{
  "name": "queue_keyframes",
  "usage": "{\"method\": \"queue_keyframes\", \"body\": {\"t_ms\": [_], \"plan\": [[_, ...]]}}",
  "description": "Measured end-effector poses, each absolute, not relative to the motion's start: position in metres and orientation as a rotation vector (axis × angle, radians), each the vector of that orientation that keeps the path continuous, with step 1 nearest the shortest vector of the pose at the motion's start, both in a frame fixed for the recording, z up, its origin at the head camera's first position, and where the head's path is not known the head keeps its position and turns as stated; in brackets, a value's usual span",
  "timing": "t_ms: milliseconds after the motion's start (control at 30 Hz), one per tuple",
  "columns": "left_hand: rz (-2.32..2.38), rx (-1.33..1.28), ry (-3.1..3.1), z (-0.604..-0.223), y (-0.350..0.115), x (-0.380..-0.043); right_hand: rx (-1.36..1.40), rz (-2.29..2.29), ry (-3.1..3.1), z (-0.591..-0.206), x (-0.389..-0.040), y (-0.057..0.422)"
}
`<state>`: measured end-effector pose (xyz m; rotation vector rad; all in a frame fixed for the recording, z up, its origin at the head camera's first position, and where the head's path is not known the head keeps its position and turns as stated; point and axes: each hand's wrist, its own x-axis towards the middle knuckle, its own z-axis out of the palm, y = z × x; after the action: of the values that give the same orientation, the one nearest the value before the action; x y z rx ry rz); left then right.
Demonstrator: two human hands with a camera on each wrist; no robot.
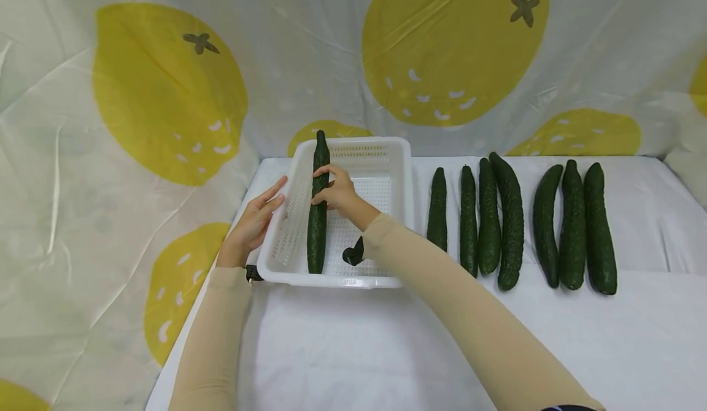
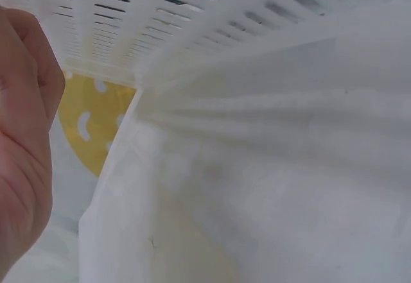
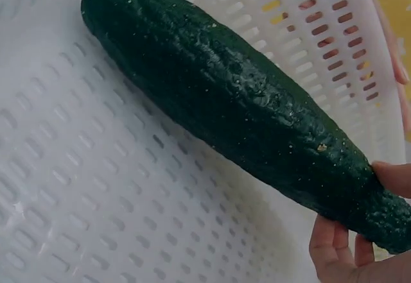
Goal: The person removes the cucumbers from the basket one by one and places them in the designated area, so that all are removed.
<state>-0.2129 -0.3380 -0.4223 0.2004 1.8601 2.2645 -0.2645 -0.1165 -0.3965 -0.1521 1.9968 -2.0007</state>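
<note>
A long dark green cucumber (image 1: 317,233) stands lengthwise over the left side of a white slotted basket (image 1: 407,184), its far tip overlapping the back rim in the head view. My right hand (image 1: 338,191) pinches it around the middle between thumb and fingers. In the right wrist view the cucumber (image 3: 225,97) slants across the basket's perforated floor, gripped near its lower right part. At the basket's left wall, my left hand (image 1: 255,222) rests with fingers extended along the outside. The left wrist view has part of that hand (image 2: 22,135) beside the slotted wall.
Right of the basket, several cucumbers (image 1: 489,227) lie roughly parallel on the white tablecloth (image 1: 353,343). Three more cucumbers (image 1: 572,227) lie grouped farther right. A cloth printed with lemons (image 1: 171,92) hangs behind and to the left.
</note>
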Motion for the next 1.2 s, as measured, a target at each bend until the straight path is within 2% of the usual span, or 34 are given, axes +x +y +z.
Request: {"method": "queue_keyframes", "body": {"t_ms": [667, 1200], "plan": [[2.272, 0.175, 1.856, -0.419, -0.336, -0.212, -0.241, -1.928, 1.868, -0.352, -0.265, -0.090], [2.255, 0.187, 1.857, -0.418, -0.338, -0.210, -0.300, -2.066, 1.748, -0.312, -0.255, -0.051]]}}
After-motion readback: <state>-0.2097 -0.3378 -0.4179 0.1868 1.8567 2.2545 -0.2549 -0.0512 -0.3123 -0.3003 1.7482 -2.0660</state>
